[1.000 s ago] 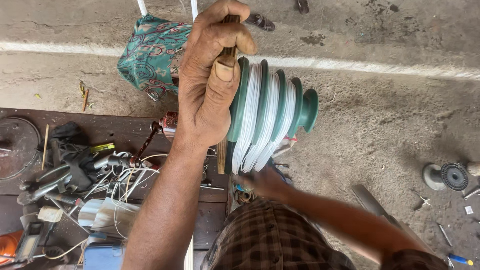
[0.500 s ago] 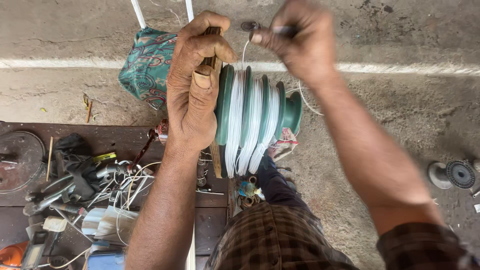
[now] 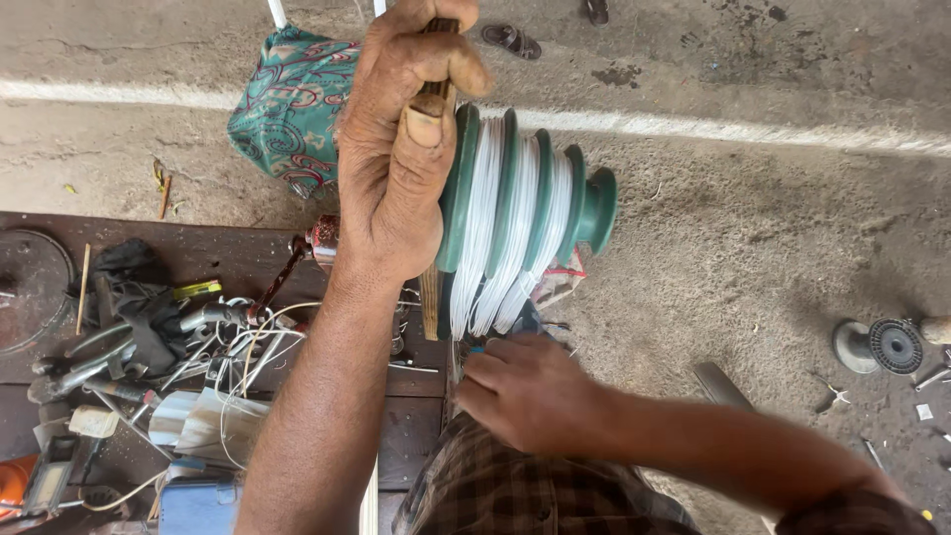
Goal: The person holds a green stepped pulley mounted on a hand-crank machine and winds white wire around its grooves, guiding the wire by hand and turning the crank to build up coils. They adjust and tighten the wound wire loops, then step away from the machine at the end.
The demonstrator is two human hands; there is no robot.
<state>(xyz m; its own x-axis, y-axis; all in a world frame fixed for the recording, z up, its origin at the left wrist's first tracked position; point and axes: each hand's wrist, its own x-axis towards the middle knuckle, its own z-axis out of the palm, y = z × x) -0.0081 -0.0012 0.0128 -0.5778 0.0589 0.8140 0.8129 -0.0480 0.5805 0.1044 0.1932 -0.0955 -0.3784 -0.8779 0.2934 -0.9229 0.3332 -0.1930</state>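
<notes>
Left hand: my left hand [image 3: 401, 159] is fisted tight around a wooden handle [image 3: 430, 297], holding up the green stepped former [image 3: 525, 203].
Right hand: my right hand [image 3: 530, 391] sits low beneath the former, fingers curled at the hanging white wire [image 3: 475, 297]; I cannot tell whether it pinches a strand.
Former: just right of my left thumb, white coils lying in its grooves.
Bench: cluttered workbench [image 3: 228, 258] below my left forearm.
Doing it well: I judge steady tension keeps turns seated in their grooves.
</notes>
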